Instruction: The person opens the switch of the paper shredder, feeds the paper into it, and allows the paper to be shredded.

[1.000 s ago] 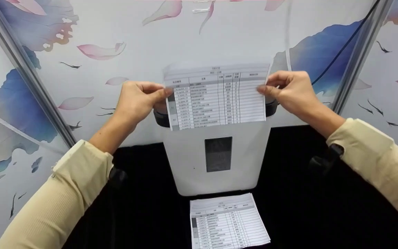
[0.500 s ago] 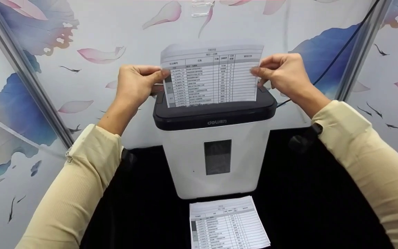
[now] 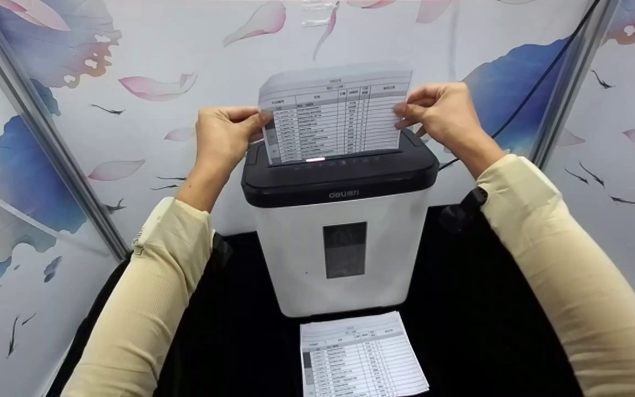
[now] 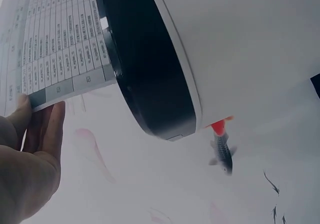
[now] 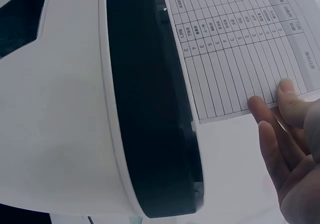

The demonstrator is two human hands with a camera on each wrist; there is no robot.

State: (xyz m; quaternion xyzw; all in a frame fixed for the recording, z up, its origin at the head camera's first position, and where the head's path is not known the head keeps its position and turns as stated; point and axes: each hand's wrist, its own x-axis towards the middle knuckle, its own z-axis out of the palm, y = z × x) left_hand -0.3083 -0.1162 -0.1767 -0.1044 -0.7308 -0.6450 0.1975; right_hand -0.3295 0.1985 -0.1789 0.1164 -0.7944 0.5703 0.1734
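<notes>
A printed sheet of paper (image 3: 328, 118) stands upright over the black top of a white paper shredder (image 3: 290, 248), its lower edge at the slot. My left hand (image 3: 219, 135) pinches the sheet's left edge between thumb and fingers. On the opposite edge, my right hand (image 3: 444, 113) pinches it the same way. In the left wrist view, the thumb of the left hand (image 4: 35, 149) lies on the table print. The right wrist view has the right hand (image 5: 290, 139) at the paper's side margin. A small light glows on the shredder top below the sheet.
A stack of printed sheets (image 3: 364, 358) lies on the black cloth (image 3: 477, 331) in front of the shredder. A black cable (image 3: 538, 82) runs down behind the shredder at the right. Patterned wall panels (image 3: 157, 33) stand close behind and on both sides.
Both hands have raised the sheet from in front of the shredder to above its top, then brought its lower edge down to the slot. A light now shows there.
</notes>
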